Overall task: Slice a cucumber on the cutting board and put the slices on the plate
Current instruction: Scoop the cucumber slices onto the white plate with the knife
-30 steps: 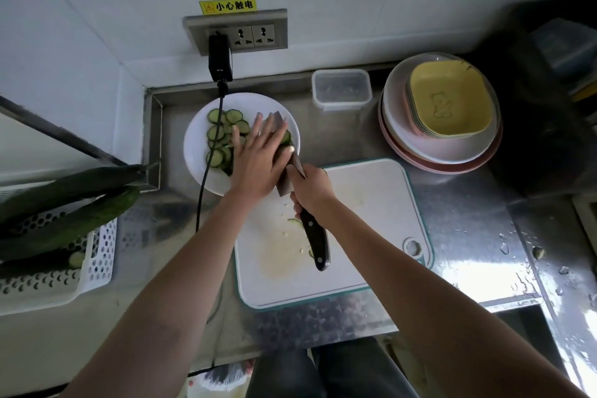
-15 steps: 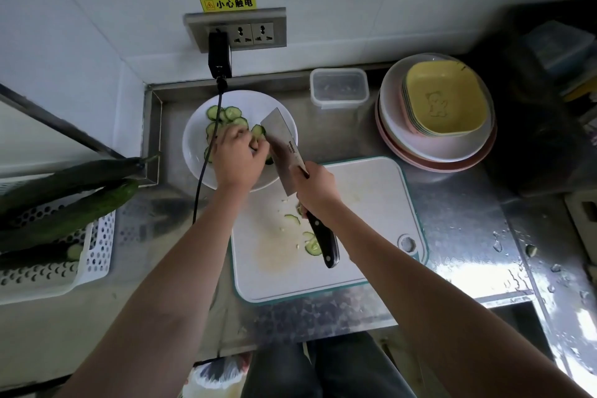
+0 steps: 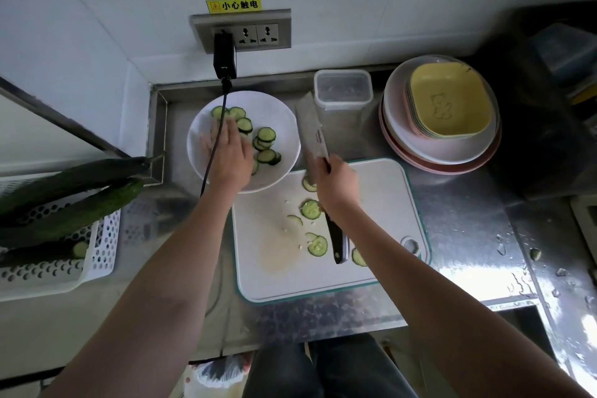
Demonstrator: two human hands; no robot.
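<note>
Since half a second ago the left hand (image 3: 226,152) has uncurled and now lies flat over the round white plate (image 3: 277,107), fingers blurred (released, gripping nothing), hiding some cucumber slices (image 3: 266,134) beside its fingertips. Rightward, the right hand (image 3: 337,186) grasps the knife (image 3: 311,132), its steel blade swung beyond the fingers, past the plate's rim. More slices remain on the smooth white cutting board (image 3: 381,236) below that fist.

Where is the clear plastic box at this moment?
In the head view, the clear plastic box stands at the back of the counter against the wall, between the white plate on its left and the stack of dishes on its right.
</note>
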